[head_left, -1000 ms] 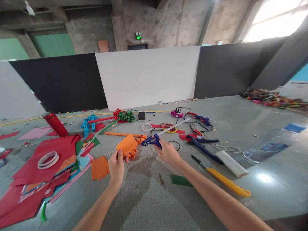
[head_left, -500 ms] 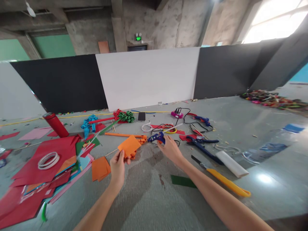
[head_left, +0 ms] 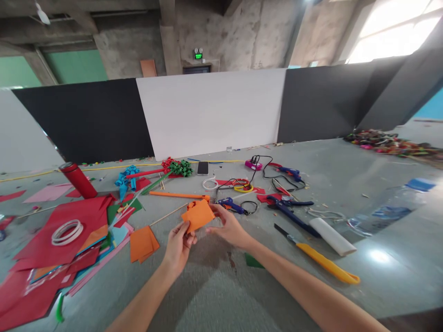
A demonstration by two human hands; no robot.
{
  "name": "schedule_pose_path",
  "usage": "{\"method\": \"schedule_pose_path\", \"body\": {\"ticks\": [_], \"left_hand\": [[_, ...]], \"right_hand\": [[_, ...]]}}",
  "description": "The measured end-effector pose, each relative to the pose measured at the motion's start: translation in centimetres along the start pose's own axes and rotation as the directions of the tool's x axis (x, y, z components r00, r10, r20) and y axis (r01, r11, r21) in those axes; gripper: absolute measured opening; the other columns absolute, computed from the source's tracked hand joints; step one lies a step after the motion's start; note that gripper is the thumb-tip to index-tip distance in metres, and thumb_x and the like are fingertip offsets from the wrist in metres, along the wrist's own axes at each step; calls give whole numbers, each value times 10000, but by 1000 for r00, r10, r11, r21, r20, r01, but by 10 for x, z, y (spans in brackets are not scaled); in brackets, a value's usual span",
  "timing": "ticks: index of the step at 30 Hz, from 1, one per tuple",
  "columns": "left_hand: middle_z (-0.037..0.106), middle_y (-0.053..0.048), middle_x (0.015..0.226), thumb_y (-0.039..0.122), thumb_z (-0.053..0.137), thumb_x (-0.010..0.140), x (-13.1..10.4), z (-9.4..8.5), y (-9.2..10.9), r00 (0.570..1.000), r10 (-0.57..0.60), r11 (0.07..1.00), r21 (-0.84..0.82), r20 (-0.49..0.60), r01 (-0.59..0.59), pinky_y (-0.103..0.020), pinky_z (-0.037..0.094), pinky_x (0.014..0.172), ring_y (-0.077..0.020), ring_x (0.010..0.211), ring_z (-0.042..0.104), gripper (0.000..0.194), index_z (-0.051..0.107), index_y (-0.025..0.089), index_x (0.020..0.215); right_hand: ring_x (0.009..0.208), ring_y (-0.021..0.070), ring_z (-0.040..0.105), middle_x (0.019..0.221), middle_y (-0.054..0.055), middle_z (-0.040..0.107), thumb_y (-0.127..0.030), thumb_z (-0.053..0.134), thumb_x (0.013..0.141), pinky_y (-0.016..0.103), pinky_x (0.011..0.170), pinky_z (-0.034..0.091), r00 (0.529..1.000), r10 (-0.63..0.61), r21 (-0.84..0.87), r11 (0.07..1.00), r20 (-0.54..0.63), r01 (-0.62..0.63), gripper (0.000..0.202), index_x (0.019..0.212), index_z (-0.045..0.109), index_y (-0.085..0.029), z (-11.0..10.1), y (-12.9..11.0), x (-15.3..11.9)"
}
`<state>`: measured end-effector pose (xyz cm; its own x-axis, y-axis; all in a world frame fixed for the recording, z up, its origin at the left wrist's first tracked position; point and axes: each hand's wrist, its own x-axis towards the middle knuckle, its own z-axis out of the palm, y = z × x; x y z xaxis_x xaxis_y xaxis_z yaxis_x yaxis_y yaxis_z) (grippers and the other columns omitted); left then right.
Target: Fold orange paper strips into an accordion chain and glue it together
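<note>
My left hand (head_left: pixel 180 246) is closed on an orange paper square (head_left: pixel 199 215), pinching its lower left corner between thumb and fingers. To the right of the paper, my right hand (head_left: pixel 231 227) is open, thumb apart from the fingers. Its fingertips are close to the paper's right edge; whether they touch it I cannot tell. A blue glue gun (head_left: pixel 230 204) lies on the floor just beyond the right hand. Behind the held paper, an orange paper stick with curled pieces (head_left: pixel 178 195) is partly hidden. A small stack of orange paper squares (head_left: pixel 142 244) rests left of my left hand.
Red paper sheets (head_left: pixel 69 230) with a white tape roll (head_left: pixel 67 233) spread at left, near a red bottle (head_left: pixel 79 180). Blue pliers (head_left: pixel 294 214), a yellow-handled knife (head_left: pixel 327 263), a white stick (head_left: pixel 332 236) and a clear water bottle (head_left: pixel 391 210) lie at right. Behind sits a pink power strip (head_left: pixel 254 165).
My right hand has left the glue gun, which now lies on the floor, and come toward the orange paper. My left hand has shifted right with the paper.
</note>
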<state>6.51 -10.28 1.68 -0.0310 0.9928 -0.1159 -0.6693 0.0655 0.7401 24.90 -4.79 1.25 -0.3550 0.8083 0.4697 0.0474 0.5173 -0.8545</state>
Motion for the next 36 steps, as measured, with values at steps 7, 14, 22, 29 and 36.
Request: {"method": "schedule_pose_path", "body": {"ticks": [7, 14, 22, 29, 36], "left_hand": [[584, 24, 517, 342, 784, 748, -10, 6, -14, 994, -60, 997, 46, 92, 56, -213, 381, 460, -41, 378, 417, 293, 597, 131, 670], [589, 22, 528, 349, 783, 751, -11, 6, -15, 993, -54, 996, 73, 108, 46, -222, 396, 462, -41, 376, 408, 285, 617, 126, 687], [640, -23, 594, 440, 647, 858, -19, 12, -15, 976, -49, 989, 146, 212, 18, -255, 410, 479, -92, 405, 492, 335, 605, 136, 722], [704, -60, 793, 472, 606, 883, -22, 9, -13, 950, 173, 887, 378, 260, -265, -276, 487, 637, -167, 658, 629, 335, 647, 151, 968], [721, -74, 910, 393, 774, 752, -16, 3, -15, 953, 254, 760, 576, 163, -301, -264, 516, 751, -182, 793, 668, 377, 694, 168, 1043]], "right_hand": [[881, 211, 681, 993, 71, 727, -373, 888, 631, 319, 837, 544, 995, 94, 376, 921, 36, -101, 548, 1087, 650, -182, 19, 6, -11], [843, 204, 683, 975, 76, 734, -351, 881, 642, 333, 842, 541, 992, 124, 435, 893, 13, -117, 445, 1003, 689, -177, 22, -5, -13], [771, 190, 674, 854, 43, 739, -370, 892, 588, 316, 782, 543, 951, 262, 481, 863, -164, -155, 362, 839, 708, -184, 24, 0, -12], [732, 189, 652, 813, 46, 733, -410, 862, 617, 303, 745, 528, 923, 299, 518, 844, -242, -138, 320, 797, 720, -188, 22, 10, -11], [690, 189, 645, 779, 53, 730, -410, 874, 582, 311, 702, 535, 907, 356, 503, 840, -223, -206, 347, 777, 716, -171, 23, 7, -8]]}}
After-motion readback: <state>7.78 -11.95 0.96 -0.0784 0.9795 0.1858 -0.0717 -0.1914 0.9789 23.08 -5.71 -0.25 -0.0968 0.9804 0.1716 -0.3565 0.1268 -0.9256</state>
